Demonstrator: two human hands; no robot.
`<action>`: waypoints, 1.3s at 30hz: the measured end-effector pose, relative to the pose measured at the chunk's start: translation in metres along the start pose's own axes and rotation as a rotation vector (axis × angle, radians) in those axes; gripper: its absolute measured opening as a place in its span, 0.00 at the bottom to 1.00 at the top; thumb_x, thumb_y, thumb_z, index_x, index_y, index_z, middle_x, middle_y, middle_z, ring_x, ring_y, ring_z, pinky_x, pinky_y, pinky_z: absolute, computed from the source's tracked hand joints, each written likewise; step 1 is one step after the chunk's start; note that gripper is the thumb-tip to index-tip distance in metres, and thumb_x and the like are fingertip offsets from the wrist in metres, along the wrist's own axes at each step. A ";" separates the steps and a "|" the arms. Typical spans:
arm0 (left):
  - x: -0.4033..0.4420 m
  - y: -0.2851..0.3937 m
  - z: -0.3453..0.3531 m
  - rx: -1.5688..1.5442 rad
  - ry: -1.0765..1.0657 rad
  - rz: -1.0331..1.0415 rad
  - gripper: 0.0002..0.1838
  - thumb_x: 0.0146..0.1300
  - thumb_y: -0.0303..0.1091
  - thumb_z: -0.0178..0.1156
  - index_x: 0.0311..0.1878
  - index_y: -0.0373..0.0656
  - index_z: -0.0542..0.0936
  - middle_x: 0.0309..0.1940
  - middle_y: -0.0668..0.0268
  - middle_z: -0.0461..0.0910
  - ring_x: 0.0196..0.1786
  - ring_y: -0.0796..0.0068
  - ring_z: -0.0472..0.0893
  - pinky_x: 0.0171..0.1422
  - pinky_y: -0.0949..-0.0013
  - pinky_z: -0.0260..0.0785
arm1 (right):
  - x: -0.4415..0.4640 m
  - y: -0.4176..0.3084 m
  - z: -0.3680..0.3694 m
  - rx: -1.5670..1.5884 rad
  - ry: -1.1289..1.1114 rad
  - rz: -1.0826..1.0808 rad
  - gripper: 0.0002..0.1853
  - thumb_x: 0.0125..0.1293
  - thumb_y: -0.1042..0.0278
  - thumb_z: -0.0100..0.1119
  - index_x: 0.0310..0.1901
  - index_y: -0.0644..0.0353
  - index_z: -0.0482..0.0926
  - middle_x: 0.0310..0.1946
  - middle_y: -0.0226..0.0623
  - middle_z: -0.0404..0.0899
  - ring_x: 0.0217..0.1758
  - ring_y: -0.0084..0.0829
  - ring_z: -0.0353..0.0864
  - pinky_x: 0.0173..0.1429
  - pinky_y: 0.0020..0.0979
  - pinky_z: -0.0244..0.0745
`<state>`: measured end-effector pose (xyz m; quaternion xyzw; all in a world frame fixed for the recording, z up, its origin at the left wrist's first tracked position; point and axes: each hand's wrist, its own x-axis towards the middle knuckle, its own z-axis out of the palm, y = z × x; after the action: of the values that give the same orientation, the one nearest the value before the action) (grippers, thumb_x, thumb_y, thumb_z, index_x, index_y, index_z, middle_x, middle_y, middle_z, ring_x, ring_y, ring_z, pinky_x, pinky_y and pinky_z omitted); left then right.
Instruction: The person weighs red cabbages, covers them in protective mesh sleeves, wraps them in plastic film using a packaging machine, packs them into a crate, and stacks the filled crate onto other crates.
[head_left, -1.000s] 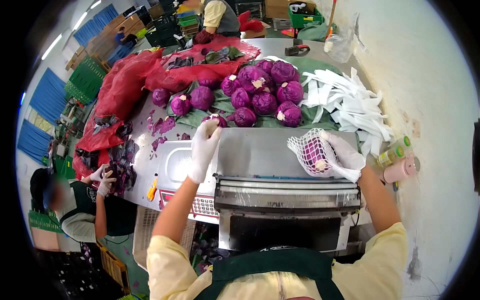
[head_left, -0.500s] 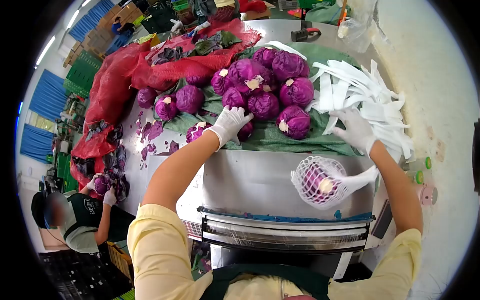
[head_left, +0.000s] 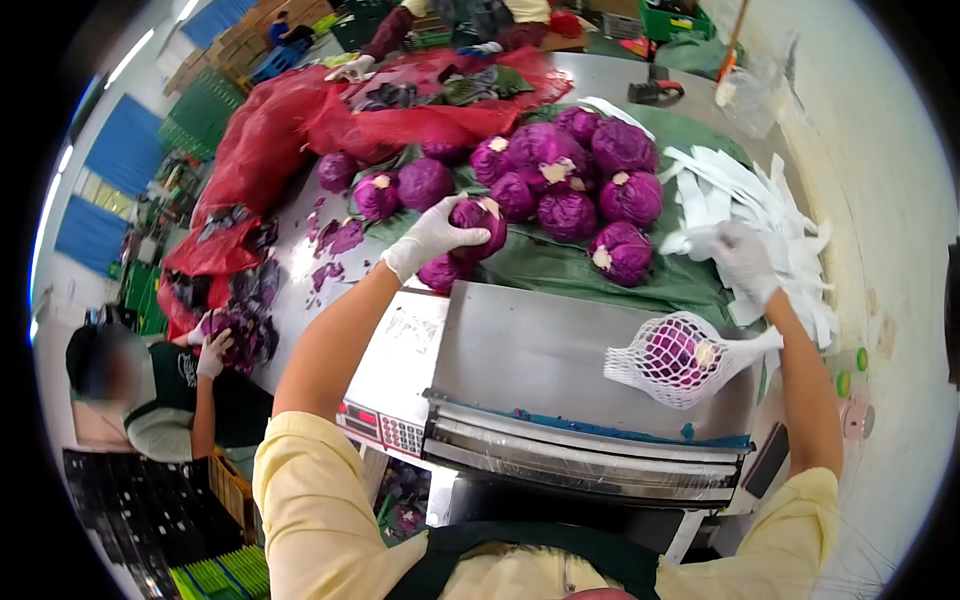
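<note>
My left hand [head_left: 440,238], in a white glove, is wrapped round a purple cabbage [head_left: 482,226] and holds it just above another cabbage at the green cloth's front edge. My right hand [head_left: 742,262], gloved too and somewhat blurred, is closed on the end of a white foam net sleeve [head_left: 688,242] at the left side of the sleeve pile [head_left: 735,190]. Several more purple cabbages [head_left: 566,215] are heaped on the green cloth [head_left: 520,262] between my hands. A netted cabbage [head_left: 676,358] lies on the metal surface below my right hand.
A film wrapping machine [head_left: 590,455] stands before me, with a white scale [head_left: 400,335] at its left. Red mesh sacks [head_left: 270,130] lie along the far left. A co-worker [head_left: 165,390] at the left handles a cabbage. A black-handled tool [head_left: 655,92] lies at the back.
My left hand has lifted a cabbage, turning its cut stem upward. My right hand has closed on a foam net sleeve. The view has shifted, and the netted cabbage now lies more sideways.
</note>
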<state>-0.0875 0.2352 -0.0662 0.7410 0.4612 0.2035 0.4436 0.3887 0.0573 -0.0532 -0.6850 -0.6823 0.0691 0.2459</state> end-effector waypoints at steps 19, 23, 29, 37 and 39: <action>-0.252 -0.044 -0.041 0.352 0.512 -0.191 0.55 0.35 0.57 0.75 0.69 0.47 0.64 0.54 0.41 0.71 0.59 0.43 0.72 0.65 0.56 0.65 | -0.146 -0.225 -0.124 0.475 0.452 0.130 0.11 0.74 0.65 0.44 0.49 0.60 0.72 0.35 0.28 0.75 0.38 0.22 0.74 0.43 0.26 0.70; -0.258 -0.052 -0.031 0.316 0.753 -0.025 0.48 0.42 0.51 0.74 0.67 0.43 0.66 0.58 0.41 0.68 0.61 0.46 0.71 0.66 0.57 0.64 | -0.166 -0.274 -0.093 1.303 0.258 0.320 0.12 0.70 0.67 0.51 0.52 0.60 0.74 0.38 0.28 0.77 0.38 0.21 0.75 0.44 0.24 0.71; -0.322 0.086 0.060 -0.569 0.536 0.331 0.22 0.61 0.36 0.64 0.59 0.43 0.75 0.46 0.65 0.77 0.51 0.76 0.75 0.57 0.72 0.68 | -0.194 -0.349 -0.042 0.436 -0.221 -0.064 0.08 0.66 0.67 0.56 0.34 0.64 0.76 0.25 0.27 0.72 0.31 0.19 0.67 0.36 0.26 0.66; -0.348 0.096 0.112 -1.081 0.299 0.177 0.10 0.65 0.33 0.60 0.43 0.36 0.80 0.37 0.69 0.80 0.42 0.82 0.78 0.50 0.75 0.71 | -0.216 -0.384 0.020 0.957 -0.570 0.333 0.07 0.68 0.69 0.54 0.41 0.63 0.75 0.30 0.29 0.77 0.31 0.18 0.75 0.35 0.22 0.72; -0.353 0.090 0.109 -1.068 0.260 0.120 0.10 0.66 0.32 0.60 0.46 0.36 0.79 0.37 0.69 0.80 0.42 0.82 0.78 0.49 0.75 0.72 | -0.219 -0.386 0.028 1.007 -0.614 0.362 0.06 0.68 0.69 0.55 0.40 0.62 0.75 0.30 0.28 0.76 0.29 0.18 0.74 0.32 0.22 0.72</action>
<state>-0.1387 -0.1374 -0.0090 0.4069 0.3016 0.5239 0.6848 0.0161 -0.1684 0.0364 -0.5386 -0.4785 0.6174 0.3157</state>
